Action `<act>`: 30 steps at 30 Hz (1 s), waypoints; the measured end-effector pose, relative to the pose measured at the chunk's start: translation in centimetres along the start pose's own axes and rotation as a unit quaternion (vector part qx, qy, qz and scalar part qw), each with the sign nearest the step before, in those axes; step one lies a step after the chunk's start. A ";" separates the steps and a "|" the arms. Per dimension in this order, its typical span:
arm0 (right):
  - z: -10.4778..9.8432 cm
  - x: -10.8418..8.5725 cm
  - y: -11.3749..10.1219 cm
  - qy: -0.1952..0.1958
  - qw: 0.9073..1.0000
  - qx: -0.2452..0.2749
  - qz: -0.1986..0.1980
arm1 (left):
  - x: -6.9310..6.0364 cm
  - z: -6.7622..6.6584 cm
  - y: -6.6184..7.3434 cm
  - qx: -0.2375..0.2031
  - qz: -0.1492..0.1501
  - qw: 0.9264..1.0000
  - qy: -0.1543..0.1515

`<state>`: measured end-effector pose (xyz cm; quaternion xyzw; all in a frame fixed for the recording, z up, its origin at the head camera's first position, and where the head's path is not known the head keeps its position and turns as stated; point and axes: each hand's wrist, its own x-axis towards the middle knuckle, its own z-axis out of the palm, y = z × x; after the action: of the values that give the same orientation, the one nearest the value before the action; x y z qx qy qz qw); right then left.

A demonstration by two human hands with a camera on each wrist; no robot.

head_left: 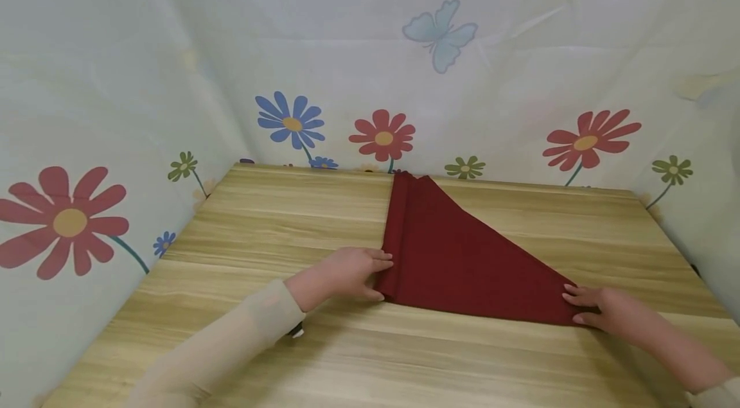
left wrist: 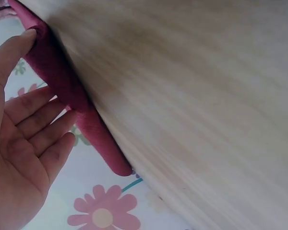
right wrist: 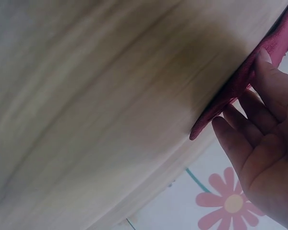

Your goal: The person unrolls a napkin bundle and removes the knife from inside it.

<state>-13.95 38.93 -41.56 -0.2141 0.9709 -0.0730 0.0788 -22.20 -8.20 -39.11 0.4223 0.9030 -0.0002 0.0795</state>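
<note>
A dark red cloth (head_left: pixel 462 260) lies on the wooden table, folded into a rough triangle. Along its left side runs a thick folded or rolled band (head_left: pixel 396 234). My left hand (head_left: pixel 355 272) touches the near part of this band, its fingers extended over the side and the thumb at the near end. In the left wrist view the thumb rests against the end of the red band (left wrist: pixel 103 139), fingers loosely spread. My right hand (head_left: pixel 613 311) rests at the cloth's right-hand tip. From the right wrist, the thumb and relaxed fingertips touch the thin red edge (right wrist: pixel 230 91).
The wooden table (head_left: pixel 277 215) has a light striped grain. Behind it hangs a white sheet (head_left: pixel 324 22) printed with flowers and a blue butterfly. A small dark object (head_left: pixel 296 331) shows beneath the left forearm, too little visible to name.
</note>
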 end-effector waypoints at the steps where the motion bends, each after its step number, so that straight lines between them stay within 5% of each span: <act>1: 0.0 0.0 -0.1 -0.001 1.000 -0.002 0.003 | 0.0 -0.1 0.1 0.003 0.002 1.000 0.002; 9: 0.1 0.0 -0.4 -0.012 1.000 0.005 0.015 | 0.8 -1.4 2.0 0.025 0.028 0.999 -0.005; 18: 0.2 0.0 -0.1 -0.008 1.000 -0.001 0.020 | 2.8 -1.2 3.3 0.052 0.067 0.996 -0.011; 30: 0.4 0.0 -0.1 0.006 1.000 -0.001 0.019 | 3.0 0.0 2.5 0.089 0.076 0.993 -0.024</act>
<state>-13.83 38.80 -41.94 -0.1953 0.9753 -0.0714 0.0741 -22.15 -4.33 -39.38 0.4949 0.8625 -0.0848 0.0634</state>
